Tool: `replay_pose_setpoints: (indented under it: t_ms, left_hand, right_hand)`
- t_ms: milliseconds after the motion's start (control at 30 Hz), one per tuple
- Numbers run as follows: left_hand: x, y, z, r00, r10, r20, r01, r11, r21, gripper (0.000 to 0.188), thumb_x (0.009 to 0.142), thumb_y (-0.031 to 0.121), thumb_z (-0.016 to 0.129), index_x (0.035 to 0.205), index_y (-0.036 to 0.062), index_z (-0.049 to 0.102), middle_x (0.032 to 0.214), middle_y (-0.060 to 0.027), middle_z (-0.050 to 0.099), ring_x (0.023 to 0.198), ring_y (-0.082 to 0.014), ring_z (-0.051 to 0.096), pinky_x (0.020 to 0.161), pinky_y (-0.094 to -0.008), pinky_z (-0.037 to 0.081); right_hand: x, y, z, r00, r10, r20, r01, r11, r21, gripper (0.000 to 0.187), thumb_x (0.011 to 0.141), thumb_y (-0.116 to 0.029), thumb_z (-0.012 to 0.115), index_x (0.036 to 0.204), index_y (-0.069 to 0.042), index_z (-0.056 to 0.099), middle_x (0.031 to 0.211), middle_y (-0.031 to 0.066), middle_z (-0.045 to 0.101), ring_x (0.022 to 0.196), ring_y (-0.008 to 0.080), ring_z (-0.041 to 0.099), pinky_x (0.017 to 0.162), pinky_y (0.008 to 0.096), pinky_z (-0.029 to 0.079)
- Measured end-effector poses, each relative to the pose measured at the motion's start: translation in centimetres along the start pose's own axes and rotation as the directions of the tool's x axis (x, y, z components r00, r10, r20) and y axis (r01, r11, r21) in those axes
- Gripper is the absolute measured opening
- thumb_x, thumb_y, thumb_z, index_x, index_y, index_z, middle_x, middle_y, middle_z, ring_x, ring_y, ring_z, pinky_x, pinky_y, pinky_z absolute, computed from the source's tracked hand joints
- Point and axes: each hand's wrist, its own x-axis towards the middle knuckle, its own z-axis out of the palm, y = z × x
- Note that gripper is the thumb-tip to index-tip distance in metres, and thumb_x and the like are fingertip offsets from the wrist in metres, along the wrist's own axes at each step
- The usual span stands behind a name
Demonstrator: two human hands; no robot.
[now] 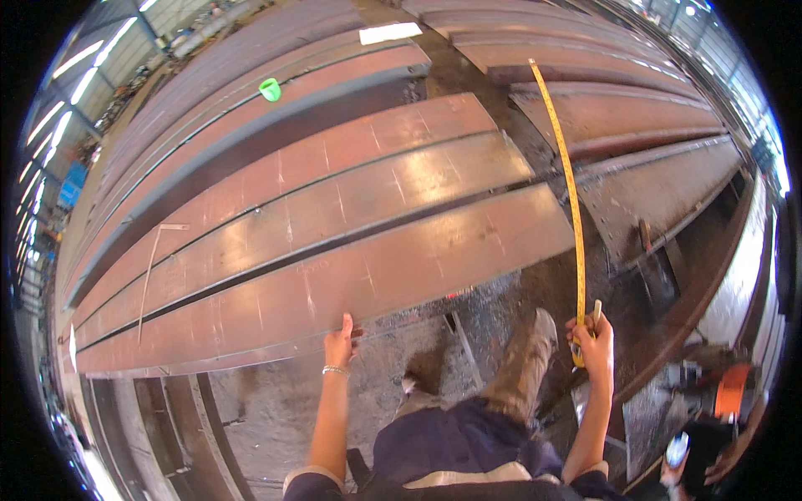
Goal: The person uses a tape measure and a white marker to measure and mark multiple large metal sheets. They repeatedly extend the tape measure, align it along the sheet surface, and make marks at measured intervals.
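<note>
My right hand (595, 342) is closed around a tape measure (577, 354), and a short pale stick (597, 308) pokes up from the same grip. The yellow tape blade (561, 142) runs far out from it, past the ends of the beams, its tip by the far right stack. At the near edge of the closest rusty steel beam (434, 250), my left hand (341, 344) has its thumb over the top, with bent fingers at the side. White marks cross this beam and the two steel strips (368, 184) beyond it.
A thin metal square (150, 271) lies across the beams at left. Farther back are a green cup (270, 89) and a white sheet (390, 32). More steel beams (622, 113) lie at right. Another person's hand (672, 472) holds a can-like object at lower right, near an orange item (732, 391).
</note>
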Motion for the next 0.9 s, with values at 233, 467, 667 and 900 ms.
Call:
replay_pose_setpoints:
  t_ms: [233,467,667,900]
  left_hand:
    - [-0.3,0.5,0.6,0.944,-0.272,-0.186,0.262,0.962,-0.073,0.071,0.089,0.073,0.068,0.100,0.0025,0.071,0.080,-0.0084,0.072,0.049,-0.0121,0.050,0.042,-0.0264,0.035]
    - [-0.8,0.7,2.7,0.861,-0.289,-0.418,0.302,0.953,-0.036,0.059,0.092,0.060,0.074,0.075,0.0038,0.073,0.068,-0.0051,0.070,0.046,-0.0121,0.052,0.041,-0.0293,0.039]
    - [0.5,-1.2,4.5,0.755,-0.319,-0.573,0.414,0.909,0.040,0.061,0.091,0.060,0.074,0.073,0.0015,0.077,0.065,-0.0068,0.072,0.050,-0.0147,0.064,0.045,-0.0321,0.047]
    - [1.6,-2.7,6.5,0.625,-0.434,-0.649,0.475,0.871,-0.126,0.058,0.078,0.062,0.084,0.091,0.0057,0.082,0.090,-0.0175,0.078,0.088,-0.0364,0.076,0.081,-0.0478,0.060]
  right_hand:
    - [10.7,-8.0,-6.1,0.959,-0.271,0.081,0.271,0.962,0.009,0.008,0.086,0.000,0.063,0.093,0.002,0.065,0.078,0.0032,0.065,0.070,0.0113,0.056,0.069,0.0266,0.046]
    - [14.3,-13.6,-7.7,0.963,0.001,0.269,-0.001,1.000,0.001,0.010,0.085,0.002,0.059,0.094,0.000,0.064,0.081,0.0050,0.068,0.069,0.0116,0.061,0.064,0.0286,0.049]
    - [12.6,-18.2,-6.9,0.887,0.197,0.417,-0.181,0.980,-0.080,0.005,0.089,0.000,0.059,0.093,-0.001,0.056,0.091,0.0121,0.074,0.073,0.0159,0.068,0.068,0.0309,0.056]
    - [13.9,-28.1,-3.2,0.821,0.101,0.562,-0.044,0.992,-0.114,0.018,0.088,0.004,0.061,0.090,-0.005,0.045,0.097,0.0161,0.073,0.078,0.0178,0.069,0.072,0.0317,0.057]
